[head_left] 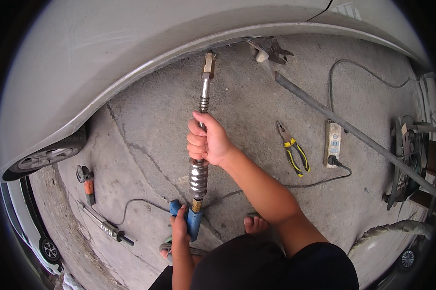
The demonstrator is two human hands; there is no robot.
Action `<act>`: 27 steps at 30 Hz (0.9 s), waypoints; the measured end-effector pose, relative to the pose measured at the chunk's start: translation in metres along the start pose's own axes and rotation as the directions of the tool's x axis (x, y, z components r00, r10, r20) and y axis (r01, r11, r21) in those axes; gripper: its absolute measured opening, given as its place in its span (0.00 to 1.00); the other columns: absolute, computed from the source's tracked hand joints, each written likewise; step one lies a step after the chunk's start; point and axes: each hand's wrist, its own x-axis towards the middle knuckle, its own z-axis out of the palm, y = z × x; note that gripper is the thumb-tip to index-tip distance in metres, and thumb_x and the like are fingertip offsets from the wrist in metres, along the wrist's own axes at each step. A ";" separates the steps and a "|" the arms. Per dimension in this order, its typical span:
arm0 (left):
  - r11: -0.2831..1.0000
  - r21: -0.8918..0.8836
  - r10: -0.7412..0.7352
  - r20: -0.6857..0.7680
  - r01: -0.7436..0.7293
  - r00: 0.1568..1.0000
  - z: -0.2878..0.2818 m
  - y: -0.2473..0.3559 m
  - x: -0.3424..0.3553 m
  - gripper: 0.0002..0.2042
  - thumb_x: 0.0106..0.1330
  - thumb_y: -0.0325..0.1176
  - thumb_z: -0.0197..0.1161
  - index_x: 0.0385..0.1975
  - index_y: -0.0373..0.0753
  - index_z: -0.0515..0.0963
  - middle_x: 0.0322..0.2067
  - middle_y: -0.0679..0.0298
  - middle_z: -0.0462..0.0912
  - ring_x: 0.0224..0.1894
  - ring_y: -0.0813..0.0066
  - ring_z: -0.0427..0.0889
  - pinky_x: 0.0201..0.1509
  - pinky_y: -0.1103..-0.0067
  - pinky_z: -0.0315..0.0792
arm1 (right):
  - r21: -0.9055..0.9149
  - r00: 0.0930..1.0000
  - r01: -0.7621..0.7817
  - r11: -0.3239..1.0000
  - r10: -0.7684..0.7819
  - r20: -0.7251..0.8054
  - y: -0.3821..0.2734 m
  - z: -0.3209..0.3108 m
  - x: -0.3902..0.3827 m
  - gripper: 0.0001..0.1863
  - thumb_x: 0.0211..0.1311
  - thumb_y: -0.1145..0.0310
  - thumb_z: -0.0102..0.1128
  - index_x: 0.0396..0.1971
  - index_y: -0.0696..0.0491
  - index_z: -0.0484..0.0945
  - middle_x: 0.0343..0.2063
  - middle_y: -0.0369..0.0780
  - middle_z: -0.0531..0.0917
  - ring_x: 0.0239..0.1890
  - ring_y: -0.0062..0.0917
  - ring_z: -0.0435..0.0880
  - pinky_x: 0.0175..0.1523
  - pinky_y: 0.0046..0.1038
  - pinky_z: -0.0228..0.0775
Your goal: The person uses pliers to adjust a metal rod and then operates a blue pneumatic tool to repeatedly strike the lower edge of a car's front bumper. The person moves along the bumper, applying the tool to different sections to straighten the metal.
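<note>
A long chrome puller tool (205, 87) stands out from the lower edge of a white car panel (107, 53), with a hex fitting at its far end and a ribbed metal cylinder (198, 179) toward me. My right hand (206, 137) is closed round its shaft just beyond that cylinder. My left hand (179, 223) grips the blue tool body (195, 226) at the near end, below a brass fitting, with a cord running nearby. Yellow-black pliers (289, 144) lie on the concrete right of my right hand.
A power strip (333, 140) with a plugged cord, a long grey bar (334, 116) and a metal clamp piece (273, 50) lie rightward. An orange grinder (88, 187) and another puller (102, 222) lie left, below a car wheel (44, 157). Metal equipment (401, 164) stands far right.
</note>
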 end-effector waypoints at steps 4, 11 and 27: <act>0.999 -0.002 -0.032 0.106 0.032 0.994 -0.011 -0.008 0.017 0.35 0.59 0.48 0.68 0.56 0.28 0.62 0.46 0.50 0.75 0.42 0.62 0.79 0.45 0.67 0.77 | 0.005 0.997 0.039 0.999 -0.039 -0.073 0.002 0.004 -0.002 0.27 0.70 0.46 0.44 0.13 0.43 0.54 0.08 0.25 0.51 0.09 0.14 0.46 0.15 0.22 0.41; 1.000 0.007 -0.028 0.046 0.027 0.999 -0.017 -0.003 0.019 0.35 0.58 0.47 0.68 0.56 0.27 0.61 0.46 0.49 0.75 0.42 0.62 0.79 0.45 0.67 0.77 | -0.366 0.713 0.307 0.878 -0.467 -0.523 0.032 0.024 -0.001 0.22 0.73 0.50 0.50 0.21 0.45 0.59 0.11 0.26 0.60 0.11 0.11 0.56 0.15 0.20 0.48; 1.000 0.019 0.018 0.016 -0.018 1.000 -0.007 0.005 0.016 0.23 0.64 0.45 0.61 0.47 0.29 0.70 0.37 0.55 0.79 0.34 0.66 0.80 0.38 0.71 0.76 | -0.600 0.716 0.229 0.766 -0.551 -0.429 0.025 0.024 0.005 0.22 0.73 0.52 0.50 0.24 0.53 0.66 0.15 0.31 0.70 0.17 0.16 0.69 0.23 0.26 0.63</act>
